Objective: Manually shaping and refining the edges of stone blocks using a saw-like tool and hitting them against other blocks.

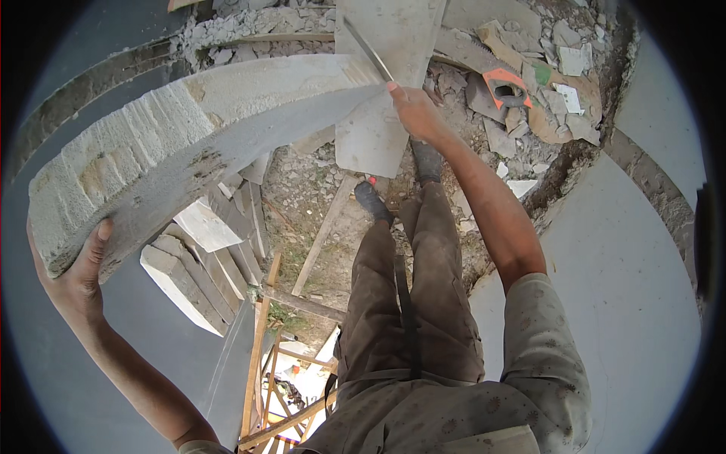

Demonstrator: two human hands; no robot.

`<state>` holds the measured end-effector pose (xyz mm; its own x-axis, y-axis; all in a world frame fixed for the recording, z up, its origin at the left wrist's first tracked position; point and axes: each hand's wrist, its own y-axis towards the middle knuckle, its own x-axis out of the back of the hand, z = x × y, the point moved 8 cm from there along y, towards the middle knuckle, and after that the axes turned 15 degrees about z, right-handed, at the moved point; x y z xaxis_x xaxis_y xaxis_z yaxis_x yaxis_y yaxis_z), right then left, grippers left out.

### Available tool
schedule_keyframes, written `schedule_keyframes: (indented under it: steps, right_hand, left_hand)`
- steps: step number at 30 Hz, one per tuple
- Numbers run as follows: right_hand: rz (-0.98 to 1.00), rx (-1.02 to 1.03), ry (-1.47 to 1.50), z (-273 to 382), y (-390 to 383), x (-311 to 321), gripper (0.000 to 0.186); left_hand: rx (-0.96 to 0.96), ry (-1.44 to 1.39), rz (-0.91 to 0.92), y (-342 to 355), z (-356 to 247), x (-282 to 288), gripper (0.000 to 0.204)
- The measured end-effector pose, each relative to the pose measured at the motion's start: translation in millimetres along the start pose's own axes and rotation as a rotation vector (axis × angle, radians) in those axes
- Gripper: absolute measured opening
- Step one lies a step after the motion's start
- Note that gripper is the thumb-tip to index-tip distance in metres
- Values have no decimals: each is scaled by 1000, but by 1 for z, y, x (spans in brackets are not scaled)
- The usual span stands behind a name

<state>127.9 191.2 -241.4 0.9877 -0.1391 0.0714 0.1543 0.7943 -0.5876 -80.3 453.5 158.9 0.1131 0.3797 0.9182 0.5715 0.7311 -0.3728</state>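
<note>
A long, pale grey block (pixel 204 129) of rough, porous masonry stretches from the left side to the upper middle, with grooves across its top edge. At its near left end my left hand (pixel 85 276) grips it, thumb against the side face and the other fingers mostly hidden behind. Close to the block's far right end, my right hand (pixel 417 112) is closed round the lower end of a long, thin metal blade (pixel 367 50). That blade points up and to the left, over a flat grey board (pixel 370 144). Its handle is hidden in my fist.
A handsaw with an orange handle (pixel 508 89) lies on rubble at the upper right. Several cut block pieces (pixel 189 280) stand below the long block. Wooden poles (pixel 257 356) cross at lower left. My feet (pixel 427 163) are on littered ground by the board, between grey walls (pixel 605 303).
</note>
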Motion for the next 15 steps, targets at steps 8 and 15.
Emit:
schedule_keyframes:
  steps: [8, 15]
  right_hand:
    - [-57, 285, -68, 40, 1, 1, 57]
    - [-162, 216, -98, 26, -4, 4, 59]
  left_hand:
    - [-51, 56, -87, -1, -9, 6, 87]
    - [-17, 7, -48, 2, -6, 2, 87]
